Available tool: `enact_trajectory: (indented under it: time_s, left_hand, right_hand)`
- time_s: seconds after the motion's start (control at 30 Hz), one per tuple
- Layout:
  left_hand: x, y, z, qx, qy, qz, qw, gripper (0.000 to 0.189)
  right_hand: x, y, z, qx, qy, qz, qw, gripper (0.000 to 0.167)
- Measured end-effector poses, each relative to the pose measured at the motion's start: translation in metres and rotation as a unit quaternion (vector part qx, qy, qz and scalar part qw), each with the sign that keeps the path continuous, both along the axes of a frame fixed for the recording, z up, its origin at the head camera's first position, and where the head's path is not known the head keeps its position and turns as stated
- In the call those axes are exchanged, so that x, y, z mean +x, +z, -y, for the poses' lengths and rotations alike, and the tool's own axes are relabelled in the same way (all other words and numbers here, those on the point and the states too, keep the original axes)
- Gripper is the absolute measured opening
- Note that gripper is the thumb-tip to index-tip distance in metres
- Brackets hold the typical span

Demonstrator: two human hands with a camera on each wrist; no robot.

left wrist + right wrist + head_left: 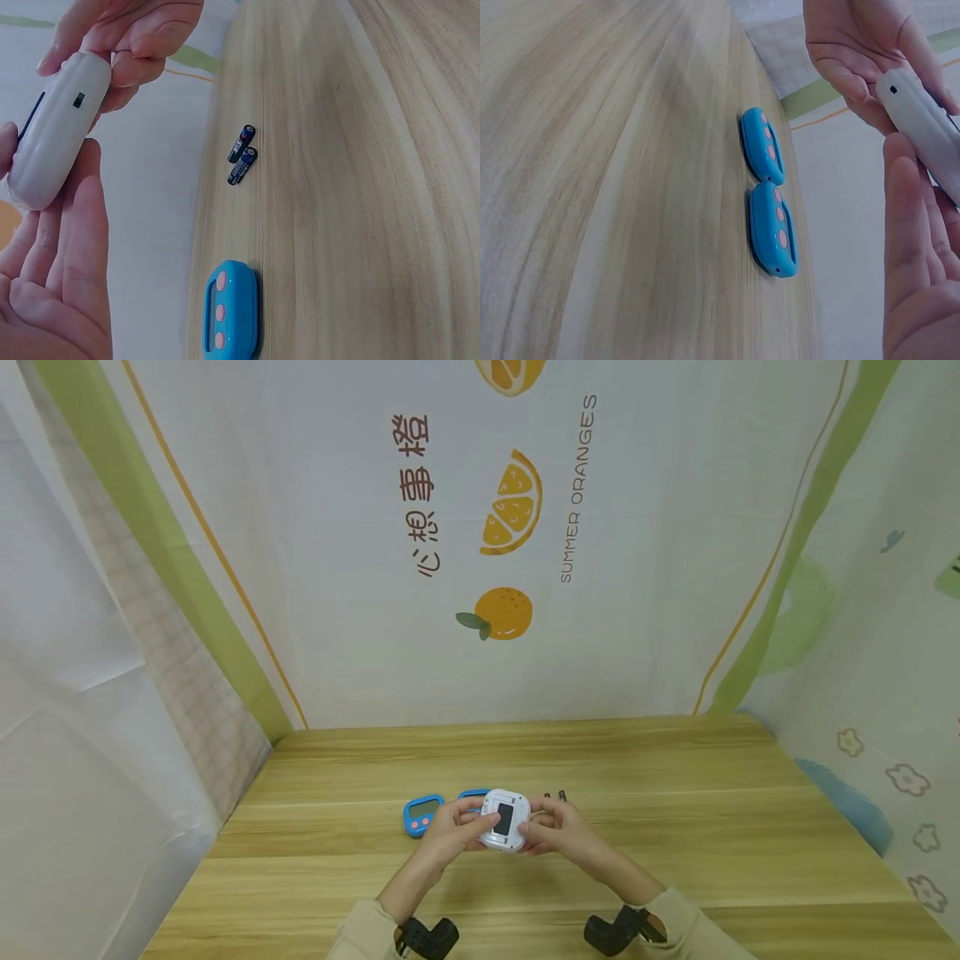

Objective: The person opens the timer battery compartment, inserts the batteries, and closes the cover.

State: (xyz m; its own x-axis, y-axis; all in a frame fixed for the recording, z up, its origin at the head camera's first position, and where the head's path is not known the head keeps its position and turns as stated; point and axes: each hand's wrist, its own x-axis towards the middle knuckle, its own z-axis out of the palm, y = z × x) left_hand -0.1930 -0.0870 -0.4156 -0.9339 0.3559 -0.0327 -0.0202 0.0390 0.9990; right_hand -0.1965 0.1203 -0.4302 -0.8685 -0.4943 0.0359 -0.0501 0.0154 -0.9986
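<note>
A white rounded timer (517,837) is held up over the table by both hands, its back with a dark rectangular recess facing the head camera. My left hand (453,831) grips its left side, the thumb lying across the back at the dark recess. On the opposite side my right hand (558,831) pinches the edge between thumb and fingers. The left wrist view shows the timer's white side (60,127) with a small dark slot. Behind the hands, two blue timers (761,146) (772,229) with pink buttons lie on the table.
Two dark AAA-looking batteries (241,144) (242,166) lie close together on the wooden table (675,827), beyond the right hand. A white curtain (337,652) printed with oranges hangs along the table's back edge. Black cameras (431,937) (615,931) are strapped to both wrists.
</note>
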Motion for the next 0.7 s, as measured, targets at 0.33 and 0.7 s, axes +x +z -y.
enact_trajectory:
  time_s: [0.33,0.7]
  left_hand:
    - [0.0021,-0.0007,-0.0008,-0.008,0.002,-0.005,1.0000,0.043]
    - [0.0028,-0.0039,0.0023,-0.055,0.001,-0.013,0.9984,0.038]
  right_hand:
    - [0.0013,0.0003,-0.0007,0.024,-0.023,-0.009,0.9994,0.037]
    - [-0.0004,-0.0002,-0.0018,0.054,-0.059,-0.034,0.9962,0.032]
